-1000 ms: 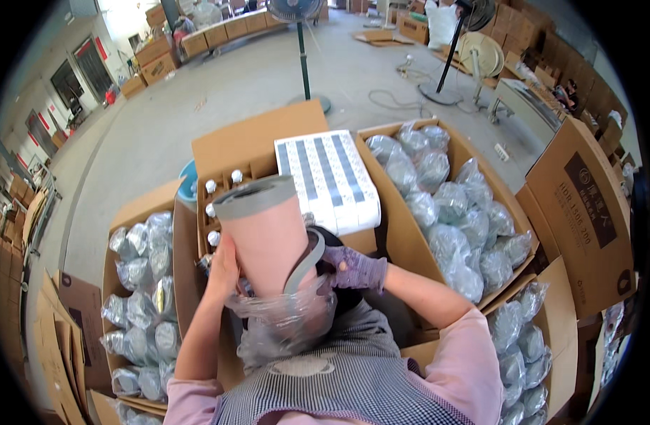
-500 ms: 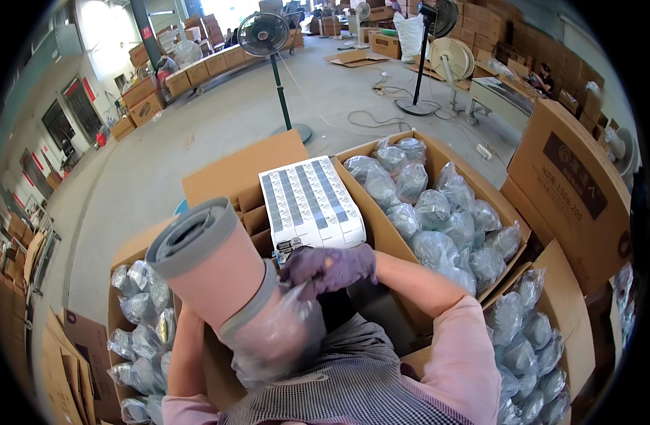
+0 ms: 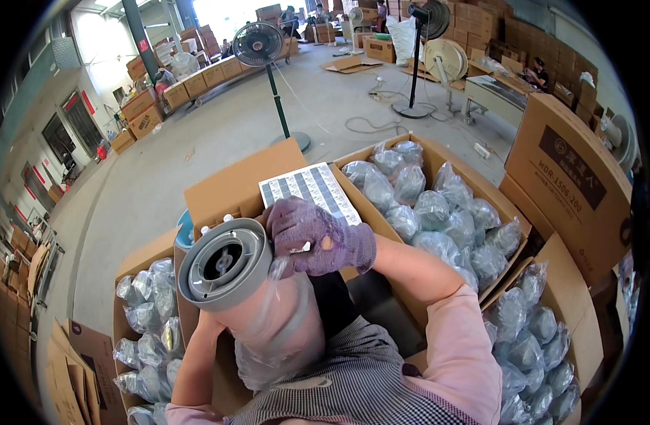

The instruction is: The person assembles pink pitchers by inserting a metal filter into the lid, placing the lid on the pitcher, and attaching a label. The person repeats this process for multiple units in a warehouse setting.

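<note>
A pink cylindrical container (image 3: pixel 286 315) with a grey ringed top (image 3: pixel 224 265) is tilted in front of my chest, its round opening facing up. A clear plastic bag (image 3: pixel 268 354) covers its lower part and bunches along its right side. My right hand (image 3: pixel 318 237), in a worn purple glove with a hole, is closed on the bag's edge beside the grey rim. My left hand is behind the container, supporting it; only the left forearm (image 3: pixel 197 365) shows clearly. Two small white tips (image 3: pixel 228 218) stick out past the rim; I cannot tell what they are.
A white box with printed rows (image 3: pixel 307 188) lies ahead on an open carton (image 3: pixel 233 177). Cartons of bagged items stand on the right (image 3: pixel 431 209) and left (image 3: pixel 151 312). A tall closed carton (image 3: pixel 562 184) stands far right. Beyond is a standing fan (image 3: pixel 260 46).
The container has turned so its grey ringed end now faces up toward me. My right hand has moved up to the rim with the bag's edge, partly covering the white box.
</note>
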A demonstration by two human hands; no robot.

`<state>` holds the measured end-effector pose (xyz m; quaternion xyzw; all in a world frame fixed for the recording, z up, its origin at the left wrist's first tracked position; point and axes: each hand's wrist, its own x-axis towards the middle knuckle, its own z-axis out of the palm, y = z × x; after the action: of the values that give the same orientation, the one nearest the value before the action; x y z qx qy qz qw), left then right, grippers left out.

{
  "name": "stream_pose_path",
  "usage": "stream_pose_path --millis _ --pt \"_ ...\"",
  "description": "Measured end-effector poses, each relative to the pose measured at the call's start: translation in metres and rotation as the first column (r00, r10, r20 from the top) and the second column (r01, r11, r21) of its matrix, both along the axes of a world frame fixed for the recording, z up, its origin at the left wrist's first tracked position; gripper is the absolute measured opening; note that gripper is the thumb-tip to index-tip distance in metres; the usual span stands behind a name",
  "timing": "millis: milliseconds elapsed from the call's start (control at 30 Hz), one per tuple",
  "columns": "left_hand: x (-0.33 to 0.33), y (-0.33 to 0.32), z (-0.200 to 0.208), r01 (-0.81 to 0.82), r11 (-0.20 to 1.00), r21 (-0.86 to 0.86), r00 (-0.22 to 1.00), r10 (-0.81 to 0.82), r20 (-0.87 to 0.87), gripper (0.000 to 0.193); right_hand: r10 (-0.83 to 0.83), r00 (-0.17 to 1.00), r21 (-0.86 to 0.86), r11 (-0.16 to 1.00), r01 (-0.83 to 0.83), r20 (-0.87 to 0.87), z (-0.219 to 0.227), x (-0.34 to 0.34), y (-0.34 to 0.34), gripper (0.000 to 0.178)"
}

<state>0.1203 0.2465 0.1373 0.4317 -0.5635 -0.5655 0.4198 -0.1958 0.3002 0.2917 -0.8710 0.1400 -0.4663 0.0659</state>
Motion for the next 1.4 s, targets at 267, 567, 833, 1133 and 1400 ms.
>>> stream_pose_path --millis 267,567,833,1133,1400 --pt "0.022 0.035 0.099 0.733 0.628 -0.261 0.556 -0.331 0.763 0.050 0.263 0.961 0.326 0.904 -0.276 0.083 0.001 -0.026 -0.005 0.018" --pt "-0.014 -0.015 0.162 0.010 0.586 -0.810 0.999 -0.039 -0.016 0.007 0.072 0.974 0.524 0.833 -0.176 0.213 0.026 0.033 -0.017 0.034" --pt "-0.076 0.009 0.175 0.058 0.569 -0.820 0.935 -0.318 -0.155 0.041 -0.041 0.999 0.372 0.928 0.029 0.026 0.011 0.038 -0.032 0.055" --pt "-0.005 0.104 -0.019 0.206 0.952 0.228 0.827 -0.294 0.479 0.058 -0.612 0.765 0.658 0.663 0.357 0.201 -0.054 -0.066 0.005 0.025" --pt "-0.046 0.128 -0.006 0.320 0.351 0.880 0.946 -0.165 -0.279 0.055 -0.619 0.638 0.340 0.785 0.518 0.458 -0.074 -0.063 0.039 0.024"
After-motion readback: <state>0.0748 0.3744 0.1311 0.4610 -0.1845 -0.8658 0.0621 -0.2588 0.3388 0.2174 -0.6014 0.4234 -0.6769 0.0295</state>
